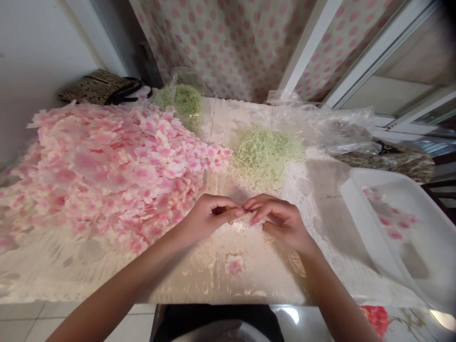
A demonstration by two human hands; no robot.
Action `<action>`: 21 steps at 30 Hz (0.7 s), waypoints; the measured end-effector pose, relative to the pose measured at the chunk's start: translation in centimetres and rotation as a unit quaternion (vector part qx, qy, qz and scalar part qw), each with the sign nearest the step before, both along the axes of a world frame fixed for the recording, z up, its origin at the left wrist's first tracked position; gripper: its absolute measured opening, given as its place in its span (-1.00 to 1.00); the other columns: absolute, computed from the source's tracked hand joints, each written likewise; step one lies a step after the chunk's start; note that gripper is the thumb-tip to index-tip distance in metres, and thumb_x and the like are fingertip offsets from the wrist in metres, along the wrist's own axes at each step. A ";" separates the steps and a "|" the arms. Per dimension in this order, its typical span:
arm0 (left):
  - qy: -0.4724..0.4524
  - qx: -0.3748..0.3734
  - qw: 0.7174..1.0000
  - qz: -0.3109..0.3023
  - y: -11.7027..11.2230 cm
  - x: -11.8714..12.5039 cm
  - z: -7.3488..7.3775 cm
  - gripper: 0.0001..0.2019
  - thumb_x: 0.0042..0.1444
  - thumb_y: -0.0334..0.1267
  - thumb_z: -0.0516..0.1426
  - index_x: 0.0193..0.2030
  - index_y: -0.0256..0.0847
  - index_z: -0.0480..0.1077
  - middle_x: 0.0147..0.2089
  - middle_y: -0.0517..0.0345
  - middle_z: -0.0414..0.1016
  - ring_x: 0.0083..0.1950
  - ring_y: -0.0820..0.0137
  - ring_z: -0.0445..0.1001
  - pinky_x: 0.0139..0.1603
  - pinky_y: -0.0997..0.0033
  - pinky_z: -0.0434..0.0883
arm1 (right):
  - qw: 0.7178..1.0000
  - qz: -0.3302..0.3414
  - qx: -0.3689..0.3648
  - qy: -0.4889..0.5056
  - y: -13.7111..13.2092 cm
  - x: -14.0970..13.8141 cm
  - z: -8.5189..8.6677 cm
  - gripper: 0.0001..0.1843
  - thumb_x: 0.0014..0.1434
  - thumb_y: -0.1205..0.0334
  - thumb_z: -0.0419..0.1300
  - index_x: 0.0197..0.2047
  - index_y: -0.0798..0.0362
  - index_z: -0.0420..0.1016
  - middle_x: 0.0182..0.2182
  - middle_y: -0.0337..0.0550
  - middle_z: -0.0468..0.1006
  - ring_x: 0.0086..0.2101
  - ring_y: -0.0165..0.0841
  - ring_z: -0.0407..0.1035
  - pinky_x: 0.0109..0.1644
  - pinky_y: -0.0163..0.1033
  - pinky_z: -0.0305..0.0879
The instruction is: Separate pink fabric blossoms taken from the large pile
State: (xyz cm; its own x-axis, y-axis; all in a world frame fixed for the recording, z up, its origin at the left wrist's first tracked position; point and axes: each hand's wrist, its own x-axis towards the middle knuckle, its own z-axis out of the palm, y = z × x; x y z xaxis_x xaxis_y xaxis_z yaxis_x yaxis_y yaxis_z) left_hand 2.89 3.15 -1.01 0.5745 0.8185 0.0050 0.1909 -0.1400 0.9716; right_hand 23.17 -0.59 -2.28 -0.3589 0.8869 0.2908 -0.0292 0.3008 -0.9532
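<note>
My left hand [208, 219] and my right hand [280, 219] meet fingertip to fingertip over the middle of the table [199, 280]. Both are pinched shut on a small pale fabric flower piece [245, 219], mostly hidden by the fingers. A big heap of pink and white fabric petals [107, 166] lies just left of my left hand. A mound of thin green stamen threads [263, 152] sits just beyond my hands. One pink petal flower [234, 265] lies flat on the table below my hands.
A white plastic tray [420, 256] holding a few pink flowers stands at the right. Clear plastic bags [331, 123] lie behind it, and another bag of green threads [183, 102] at the back. A dark patterned handbag [101, 88] rests at the back left before a polka-dot curtain.
</note>
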 end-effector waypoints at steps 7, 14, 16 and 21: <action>-0.035 -0.118 0.992 0.006 -0.2 0.2 0.0 -0.79 0.07 -0.18 0.18 -0.36 -0.33 0.47 -0.55 0.25 0.35 -0.61 0.62 0.10 -0.62 0.58 0.00 | 0.999 0.013 -0.019 0.041 0.1 -0.1 0.2 -0.83 0.10 0.44 0.23 -0.29 -0.02 0.56 -0.23 -0.11 0.49 -0.09 -0.31 0.39 -0.06 -0.19 0.38; -0.043 -0.198 0.979 -0.028 -0.2 0.4 -0.4 -0.76 0.08 -0.15 0.17 -0.32 -0.34 0.41 -0.66 0.33 0.23 -0.61 0.60 0.19 -0.58 0.60 0.12 | 0.983 0.015 -0.152 0.099 0.1 0.2 -0.1 -0.88 0.02 0.39 0.31 -0.37 -0.02 0.57 -0.20 -0.18 0.50 -0.24 -0.35 0.47 -0.11 -0.19 0.38; -0.033 -0.210 0.976 -0.036 0.0 0.4 -0.6 -0.75 0.06 -0.13 0.18 -0.38 -0.34 0.38 -0.67 0.33 0.22 -0.62 0.60 0.19 -0.59 0.59 0.11 | 0.969 0.018 -0.218 0.116 0.2 0.0 0.0 -0.88 -0.04 0.40 0.34 -0.41 -0.01 0.56 -0.23 -0.20 0.53 -0.22 -0.36 0.46 -0.15 -0.24 0.36; -0.053 -0.277 0.958 -0.047 0.4 0.2 -1.4 -0.71 -0.02 -0.10 0.24 -0.44 -0.33 0.37 -0.63 0.36 0.16 -0.65 0.66 0.05 -0.65 0.61 0.00 | 0.922 0.025 -0.329 0.204 0.5 -0.5 0.3 -0.89 -0.12 0.38 0.37 -0.48 0.02 0.54 -0.31 -0.25 0.57 -0.30 -0.40 0.46 -0.18 -0.28 0.31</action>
State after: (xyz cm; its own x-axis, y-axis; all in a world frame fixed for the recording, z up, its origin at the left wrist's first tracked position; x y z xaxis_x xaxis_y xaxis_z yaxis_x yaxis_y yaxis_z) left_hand 3.11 3.55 -2.43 0.6661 0.6569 -0.3533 0.0996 0.3912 0.9149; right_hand 22.63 -0.10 -1.96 -0.3836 0.9051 -0.1836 -0.4236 -0.3491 -0.8359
